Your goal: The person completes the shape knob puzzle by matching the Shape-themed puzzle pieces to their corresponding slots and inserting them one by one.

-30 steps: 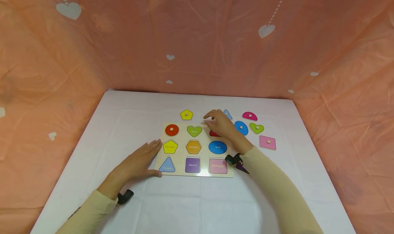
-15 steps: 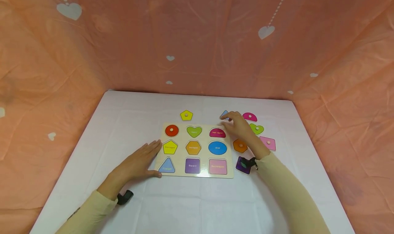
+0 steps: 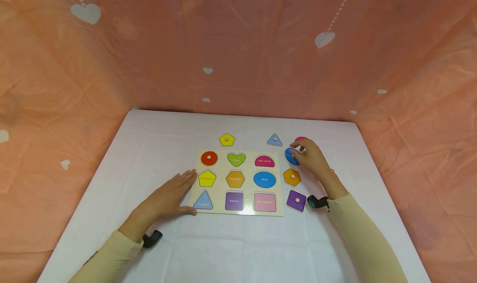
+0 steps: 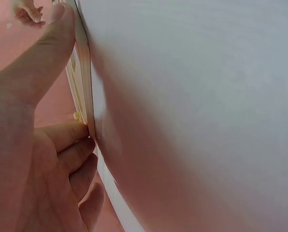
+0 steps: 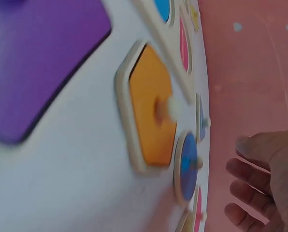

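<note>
A wooden shape puzzle board [image 3: 219, 192] lies flat on the table. My left hand [image 3: 167, 196] rests along its left edge, the fingertips and thumb touching the rim with the fingers straight. In its upper left recess sits a red round piece [image 3: 209, 158] with a knob; the other recesses show printed shapes. My right hand [image 3: 314, 161] is over the blue oval piece [image 3: 289, 156], partly covering it in the head view. In the right wrist view that hand's fingers are loosely bent, hold nothing and stand apart from the oval. The green heart piece is hidden beneath the hand.
Right of the board lie an orange hexagon piece [image 3: 292, 177] and a purple square piece [image 3: 297, 200]. Behind it are a yellow pentagon piece [image 3: 227, 140] and a light blue triangle piece [image 3: 275, 140]. A magenta half-round piece [image 3: 300, 139] is partly covered. Pink cloth surrounds the table.
My right hand has moved to the right from behind the board, past the triangle piece, to over the oval piece. The left hand has stayed at the board's edge.
</note>
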A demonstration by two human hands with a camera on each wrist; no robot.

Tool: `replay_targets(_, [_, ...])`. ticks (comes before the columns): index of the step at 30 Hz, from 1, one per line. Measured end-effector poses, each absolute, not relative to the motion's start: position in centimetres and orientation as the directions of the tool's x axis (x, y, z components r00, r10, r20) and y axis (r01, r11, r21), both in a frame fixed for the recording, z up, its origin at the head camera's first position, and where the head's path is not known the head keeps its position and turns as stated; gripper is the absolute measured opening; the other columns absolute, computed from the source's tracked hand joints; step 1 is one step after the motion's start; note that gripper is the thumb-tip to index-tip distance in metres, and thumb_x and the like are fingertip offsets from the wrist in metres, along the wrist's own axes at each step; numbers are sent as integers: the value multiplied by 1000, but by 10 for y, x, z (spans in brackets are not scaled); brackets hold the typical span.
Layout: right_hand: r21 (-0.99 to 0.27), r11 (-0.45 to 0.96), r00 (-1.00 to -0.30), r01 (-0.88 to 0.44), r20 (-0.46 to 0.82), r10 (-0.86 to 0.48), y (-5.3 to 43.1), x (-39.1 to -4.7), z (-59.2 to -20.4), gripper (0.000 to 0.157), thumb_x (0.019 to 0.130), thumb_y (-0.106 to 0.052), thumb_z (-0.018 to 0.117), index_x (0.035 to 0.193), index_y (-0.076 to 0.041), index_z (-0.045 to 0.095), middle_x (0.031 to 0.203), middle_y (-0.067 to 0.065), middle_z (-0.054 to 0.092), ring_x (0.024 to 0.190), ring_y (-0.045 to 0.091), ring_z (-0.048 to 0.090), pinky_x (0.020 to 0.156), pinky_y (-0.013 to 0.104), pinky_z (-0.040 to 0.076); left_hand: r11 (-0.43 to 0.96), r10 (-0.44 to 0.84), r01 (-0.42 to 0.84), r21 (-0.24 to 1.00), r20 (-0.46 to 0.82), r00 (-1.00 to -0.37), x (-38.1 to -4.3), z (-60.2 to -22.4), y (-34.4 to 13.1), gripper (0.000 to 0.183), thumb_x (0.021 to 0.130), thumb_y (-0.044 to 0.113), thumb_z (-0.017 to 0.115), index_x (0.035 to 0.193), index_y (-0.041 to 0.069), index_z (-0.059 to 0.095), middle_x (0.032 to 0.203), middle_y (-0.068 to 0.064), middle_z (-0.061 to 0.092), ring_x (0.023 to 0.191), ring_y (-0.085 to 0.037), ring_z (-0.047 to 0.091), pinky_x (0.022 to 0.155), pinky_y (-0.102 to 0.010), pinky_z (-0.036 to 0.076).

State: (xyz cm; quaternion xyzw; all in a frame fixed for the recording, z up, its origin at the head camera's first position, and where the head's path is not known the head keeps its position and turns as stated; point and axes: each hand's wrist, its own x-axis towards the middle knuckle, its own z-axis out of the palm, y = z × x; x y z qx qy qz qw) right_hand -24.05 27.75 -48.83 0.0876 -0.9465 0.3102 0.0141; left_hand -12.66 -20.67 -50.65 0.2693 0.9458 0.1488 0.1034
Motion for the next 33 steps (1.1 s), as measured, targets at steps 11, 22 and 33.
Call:
replay_targets(11, [-592, 793, -989, -144, 101, -104, 319, -231, -490, 30, 104, -12, 70, 130, 3, 71, 119, 23, 67, 107, 38, 57, 88, 44, 55, 819, 530, 470, 328, -120, -839, -126, -508, -206, 118, 82, 55, 90, 166, -3, 32, 174, -19, 30, 161, -37, 30, 133, -54, 23])
replay_targets(22, [-595, 797, -994, -106, 95, -62, 344, -229, -502, 27, 105, -11, 69, 128, 3, 71, 120, 23, 66, 106, 36, 55, 84, 38, 53, 815, 535, 477, 329, -114, -837, -125, -505, -205, 117, 82, 53, 91, 166, -5, 32, 174, -20, 31, 160, -38, 31, 133, -55, 24])
replay_targets(33, [-610, 790, -998, -56, 43, -38, 351, -226, -504, 27, 105, -15, 71, 127, 1, 72, 116, 20, 63, 107, 34, 54, 74, 18, 50, 815, 538, 482, 320, -109, -836, -126, -507, -206, 117, 82, 53, 90, 166, -4, 32, 174, -19, 31, 161, -37, 31, 133, -54, 24])
